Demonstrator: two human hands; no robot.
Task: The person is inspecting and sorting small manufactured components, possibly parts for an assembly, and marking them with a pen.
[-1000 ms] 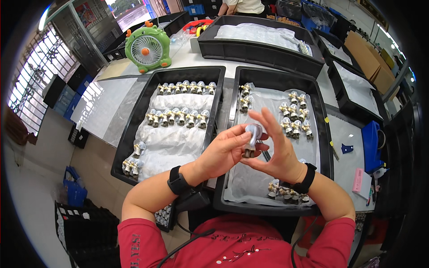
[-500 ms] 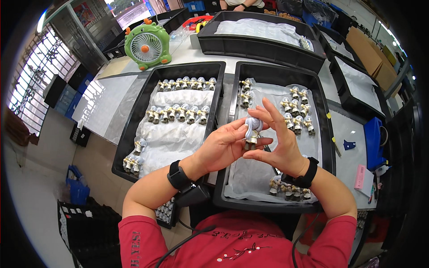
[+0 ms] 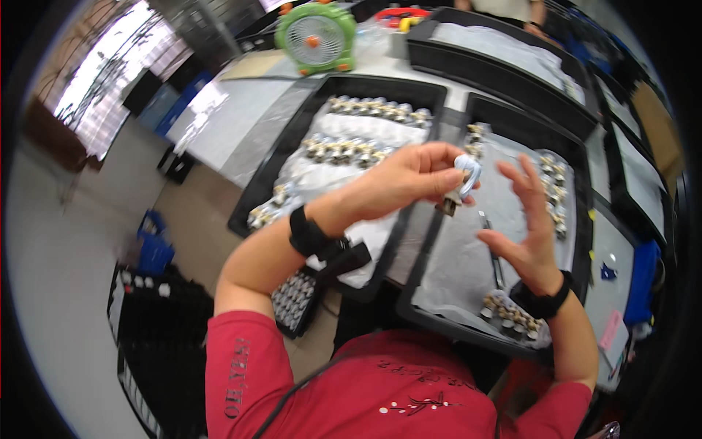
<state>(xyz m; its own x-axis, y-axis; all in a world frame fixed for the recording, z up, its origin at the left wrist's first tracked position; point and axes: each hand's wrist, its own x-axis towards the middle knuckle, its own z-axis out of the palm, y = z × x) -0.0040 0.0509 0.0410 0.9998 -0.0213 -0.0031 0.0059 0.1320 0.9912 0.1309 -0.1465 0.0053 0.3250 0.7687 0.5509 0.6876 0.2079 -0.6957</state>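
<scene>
Between its thumb and fingers, my left hand [image 3: 428,172] pinches a small figurine [image 3: 466,174] with pale blue hair and a dark base, tilted over the right tray. My right hand [image 3: 528,227] is apart from it, thumb and fingers spread with nothing between them. Beneath that hand, a slim metal tool, perhaps tweezers [image 3: 492,252], lies on the white lining of the right black tray [image 3: 417,300]. More figurines [image 3: 512,318] stand in that tray's near corner, with others [image 3: 553,186] along its right side and a few at its far left.
The left black tray [image 3: 252,197] holds rows of similar figurines [image 3: 347,150] on white sheets. A green fan [image 3: 316,38] stands behind it. Another lined tray [image 3: 504,69] is at the back, near a person's hand [image 3: 535,29]. A blue bin [image 3: 643,282] stands at right.
My right hand has come off the figurine and moved right and down. My left hand still holds it, now more tilted. The whole view has turned, shifting the trays rightward.
</scene>
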